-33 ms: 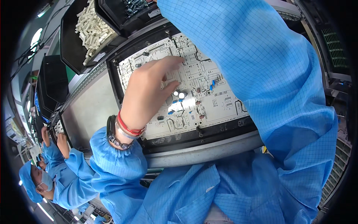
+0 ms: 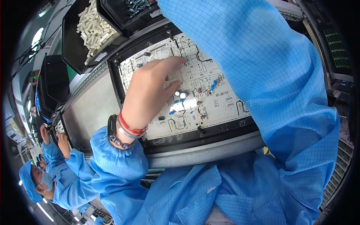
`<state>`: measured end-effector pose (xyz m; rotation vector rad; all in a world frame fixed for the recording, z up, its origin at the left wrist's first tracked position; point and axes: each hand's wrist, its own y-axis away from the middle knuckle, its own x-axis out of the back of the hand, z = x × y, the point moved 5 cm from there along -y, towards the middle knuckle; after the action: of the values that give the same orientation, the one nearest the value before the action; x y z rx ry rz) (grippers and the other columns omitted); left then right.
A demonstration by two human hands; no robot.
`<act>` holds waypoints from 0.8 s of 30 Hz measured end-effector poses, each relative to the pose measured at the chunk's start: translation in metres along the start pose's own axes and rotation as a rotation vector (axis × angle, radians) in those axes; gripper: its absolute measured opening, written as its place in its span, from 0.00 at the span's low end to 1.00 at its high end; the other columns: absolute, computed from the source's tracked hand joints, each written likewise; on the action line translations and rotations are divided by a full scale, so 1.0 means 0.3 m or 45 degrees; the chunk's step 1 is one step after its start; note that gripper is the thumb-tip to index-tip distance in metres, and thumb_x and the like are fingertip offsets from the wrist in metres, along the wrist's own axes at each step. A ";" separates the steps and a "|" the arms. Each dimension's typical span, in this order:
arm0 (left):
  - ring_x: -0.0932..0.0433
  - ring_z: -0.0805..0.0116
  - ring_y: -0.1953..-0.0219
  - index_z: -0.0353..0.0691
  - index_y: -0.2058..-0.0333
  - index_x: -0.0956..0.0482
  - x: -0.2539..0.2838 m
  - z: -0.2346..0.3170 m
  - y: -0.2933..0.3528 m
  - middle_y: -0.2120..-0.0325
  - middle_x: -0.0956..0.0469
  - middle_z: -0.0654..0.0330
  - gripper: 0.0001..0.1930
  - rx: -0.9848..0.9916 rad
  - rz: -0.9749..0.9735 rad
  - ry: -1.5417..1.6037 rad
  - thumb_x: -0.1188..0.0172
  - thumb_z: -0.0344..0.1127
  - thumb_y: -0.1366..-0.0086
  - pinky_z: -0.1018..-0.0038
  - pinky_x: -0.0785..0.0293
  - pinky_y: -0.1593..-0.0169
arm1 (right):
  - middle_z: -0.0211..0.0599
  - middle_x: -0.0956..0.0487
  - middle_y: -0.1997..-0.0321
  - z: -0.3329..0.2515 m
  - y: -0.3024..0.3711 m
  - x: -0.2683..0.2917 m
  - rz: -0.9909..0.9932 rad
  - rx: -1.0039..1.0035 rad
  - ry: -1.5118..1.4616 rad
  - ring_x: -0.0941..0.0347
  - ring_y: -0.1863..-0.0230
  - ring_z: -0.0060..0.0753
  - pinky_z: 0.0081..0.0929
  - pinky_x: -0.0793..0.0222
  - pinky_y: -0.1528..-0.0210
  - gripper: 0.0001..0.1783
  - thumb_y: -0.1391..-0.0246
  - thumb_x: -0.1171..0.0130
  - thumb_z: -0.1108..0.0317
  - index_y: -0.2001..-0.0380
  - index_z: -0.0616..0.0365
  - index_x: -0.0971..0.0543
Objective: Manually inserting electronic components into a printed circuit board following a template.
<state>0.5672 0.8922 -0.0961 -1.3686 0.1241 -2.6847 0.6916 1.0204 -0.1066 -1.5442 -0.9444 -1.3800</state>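
Note:
My left hand (image 2: 150,84) hovers over a white printed circuit board (image 2: 221,107), thumb and fingers apart, with nothing visible between them. The board lies in a black frame (image 2: 176,145). Small parts stand on it: a pair of round white-topped capacitors (image 2: 182,95) just beyond my thumb, blue disc-like components (image 2: 214,85) further right, and a dark component (image 2: 161,118) below the hand. My right arm (image 2: 258,63), in a blue gridded sleeve, crosses the board's right side and reaches to the top edge. My right hand is out of the picture.
A black bin of white block-shaped parts (image 2: 93,32) stands at upper left. Next to it a second bin holds dark small parts (image 2: 137,7). A metal rail (image 2: 202,153) runs along the near side. At left, a masked co-worker (image 2: 56,180) in blue works at the line.
A sliver of my right hand at the top edge has gone out of view. My left hand has stayed almost still.

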 end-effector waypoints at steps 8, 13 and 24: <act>0.28 0.55 0.67 0.35 0.63 0.25 0.038 0.025 0.042 0.73 0.27 0.54 0.16 -0.218 0.119 -0.341 0.43 0.22 0.55 0.66 0.30 0.62 | 0.45 0.25 0.72 0.131 0.319 0.064 0.216 0.082 -0.138 0.27 0.63 0.50 0.39 0.31 0.60 0.05 0.52 0.49 0.73 0.71 0.58 0.24; 0.25 0.52 0.65 0.35 0.64 0.24 0.065 0.001 0.081 0.70 0.24 0.51 0.12 -0.152 0.050 -0.178 0.46 0.24 0.50 0.65 0.29 0.61 | 0.44 0.25 0.73 -0.123 -0.553 0.126 0.392 0.177 -0.210 0.27 0.64 0.50 0.39 0.31 0.60 0.05 0.52 0.49 0.73 0.71 0.58 0.24; 0.25 0.47 0.65 0.32 0.66 0.26 0.374 -0.272 0.052 0.72 0.24 0.46 0.15 0.033 0.373 -0.802 0.40 0.40 0.44 0.61 0.28 0.63 | 0.39 0.25 0.72 0.019 -0.284 0.242 0.625 1.092 -1.694 0.26 0.72 0.32 0.26 0.31 0.66 0.09 0.54 0.46 0.78 0.67 0.60 0.20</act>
<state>0.4370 0.8613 -0.0561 -1.9329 0.2035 -1.9156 0.6228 1.0567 -0.0260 -1.6686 -1.4525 0.5717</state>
